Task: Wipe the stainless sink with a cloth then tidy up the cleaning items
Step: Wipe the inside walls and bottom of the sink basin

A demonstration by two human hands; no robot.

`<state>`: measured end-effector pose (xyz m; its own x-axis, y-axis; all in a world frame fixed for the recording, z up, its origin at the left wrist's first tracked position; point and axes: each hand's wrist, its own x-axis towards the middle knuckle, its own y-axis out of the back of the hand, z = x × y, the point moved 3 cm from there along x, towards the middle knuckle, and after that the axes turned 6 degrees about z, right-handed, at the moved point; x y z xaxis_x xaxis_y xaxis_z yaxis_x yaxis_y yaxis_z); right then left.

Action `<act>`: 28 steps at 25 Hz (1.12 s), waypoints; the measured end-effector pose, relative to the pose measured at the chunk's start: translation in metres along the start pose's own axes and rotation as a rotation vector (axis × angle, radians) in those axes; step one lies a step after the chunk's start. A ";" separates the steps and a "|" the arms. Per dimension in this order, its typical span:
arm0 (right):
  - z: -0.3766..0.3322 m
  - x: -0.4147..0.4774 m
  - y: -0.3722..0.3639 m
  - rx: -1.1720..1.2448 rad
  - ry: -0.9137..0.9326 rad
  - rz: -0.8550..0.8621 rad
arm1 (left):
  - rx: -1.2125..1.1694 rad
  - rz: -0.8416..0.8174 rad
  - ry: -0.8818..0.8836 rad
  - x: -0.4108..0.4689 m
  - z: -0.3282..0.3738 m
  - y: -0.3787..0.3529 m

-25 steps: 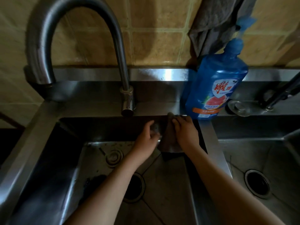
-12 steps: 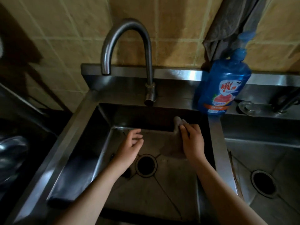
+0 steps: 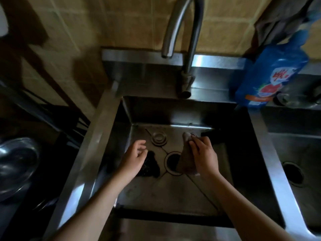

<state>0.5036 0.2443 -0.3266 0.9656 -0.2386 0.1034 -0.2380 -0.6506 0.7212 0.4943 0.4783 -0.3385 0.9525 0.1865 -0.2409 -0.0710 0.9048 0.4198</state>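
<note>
The stainless steel sink (image 3: 97, 136) has two basins; both hands are inside the left basin. The right hand (image 3: 205, 157) holds a brown-grey cloth (image 3: 185, 160) against the basin floor, partly over the round drain opening (image 3: 171, 160). The left hand (image 3: 133, 159), fingers loosely curled, is above a black scouring pad (image 3: 150, 166). A blue plastic detergent bottle (image 3: 271, 73) stands on the rear ledge, right of the curved steel faucet (image 3: 191, 49).

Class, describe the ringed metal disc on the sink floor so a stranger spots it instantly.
Find the tall curved tap; look into the basin below it. Near the back wall lies the ringed metal disc. Unlike the dark open drain hole beside it, it is solid and raised.
</note>
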 end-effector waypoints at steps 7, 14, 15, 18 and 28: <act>0.007 -0.023 -0.059 -0.181 0.015 -0.100 | 0.254 -0.156 -0.014 0.031 -0.056 -0.007; 0.039 -0.020 -0.078 -0.262 0.029 -0.226 | 0.455 -0.265 -0.107 0.049 -0.074 -0.056; 0.045 -0.019 -0.076 -0.285 0.033 -0.220 | 0.486 -0.285 -0.121 0.050 -0.075 -0.064; 0.076 -0.019 -0.067 -0.399 0.043 -0.236 | 0.599 -0.410 -0.190 0.047 -0.077 -0.094; 0.144 0.013 -0.064 -0.280 -0.099 -0.343 | 0.791 -0.081 -0.322 0.106 -0.084 -0.146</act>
<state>0.5167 0.1785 -0.4700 0.9657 -0.1203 -0.2303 0.1447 -0.4871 0.8613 0.5804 0.3981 -0.4989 0.9918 -0.0938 -0.0864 0.1144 0.3556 0.9276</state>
